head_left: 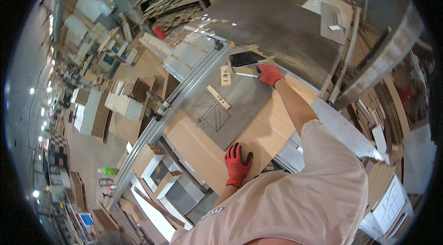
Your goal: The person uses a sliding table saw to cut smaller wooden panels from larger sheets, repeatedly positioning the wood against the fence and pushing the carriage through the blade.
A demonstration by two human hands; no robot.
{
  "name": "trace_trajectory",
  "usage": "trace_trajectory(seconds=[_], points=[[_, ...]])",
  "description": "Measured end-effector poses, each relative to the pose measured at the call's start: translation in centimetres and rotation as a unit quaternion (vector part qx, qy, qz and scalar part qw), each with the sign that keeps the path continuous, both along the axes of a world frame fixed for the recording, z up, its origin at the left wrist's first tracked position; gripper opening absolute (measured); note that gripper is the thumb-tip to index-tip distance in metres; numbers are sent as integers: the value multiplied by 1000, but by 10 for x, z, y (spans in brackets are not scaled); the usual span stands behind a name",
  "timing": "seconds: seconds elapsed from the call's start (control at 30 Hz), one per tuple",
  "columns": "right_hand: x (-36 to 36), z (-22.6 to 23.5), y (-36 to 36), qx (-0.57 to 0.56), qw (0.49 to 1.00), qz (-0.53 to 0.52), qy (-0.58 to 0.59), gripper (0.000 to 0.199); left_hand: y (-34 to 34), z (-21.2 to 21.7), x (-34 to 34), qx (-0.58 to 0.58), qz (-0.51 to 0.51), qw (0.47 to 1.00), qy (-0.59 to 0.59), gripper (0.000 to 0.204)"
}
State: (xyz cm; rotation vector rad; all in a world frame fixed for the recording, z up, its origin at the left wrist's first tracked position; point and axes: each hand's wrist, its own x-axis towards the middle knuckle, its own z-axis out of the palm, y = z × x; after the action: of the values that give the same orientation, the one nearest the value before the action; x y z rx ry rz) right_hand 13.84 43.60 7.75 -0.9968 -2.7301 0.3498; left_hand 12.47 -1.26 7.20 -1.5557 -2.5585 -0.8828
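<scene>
My left hand point(238, 165) spread flat, likely steadying the wood board point(262, 136); right hand point(270, 75) at far strip point(247, 72), can't tell if gripping.

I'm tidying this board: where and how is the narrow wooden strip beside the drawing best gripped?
Probably pinch the strip mid-length across its long edges, from above: it is narrow and lies flat, uncovered, on the grey board.

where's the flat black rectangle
In the head view, above and slightly right of centre, the flat black rectangle lies just up and left of the gloved right hand.
</scene>
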Motion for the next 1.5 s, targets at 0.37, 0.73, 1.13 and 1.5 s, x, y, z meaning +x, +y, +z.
trace_trajectory(seconds=[0.37,0.73,1.13,1.5], points=[[220,14,-220,12,938,-286,193,33,-27,-47,-46,62,-8,990,129,57],[434,7,-369,86,681,-724,-63,34,-2,-39,-39,73,-79,990,96,57],[439,-26,-363,125,620,-763,-133,24,3,-39,-32,107,-143,983,44,55],[429,-36,-321,-10,689,-686,233,51,7,-23,-23,91,-106,987,81,53]])
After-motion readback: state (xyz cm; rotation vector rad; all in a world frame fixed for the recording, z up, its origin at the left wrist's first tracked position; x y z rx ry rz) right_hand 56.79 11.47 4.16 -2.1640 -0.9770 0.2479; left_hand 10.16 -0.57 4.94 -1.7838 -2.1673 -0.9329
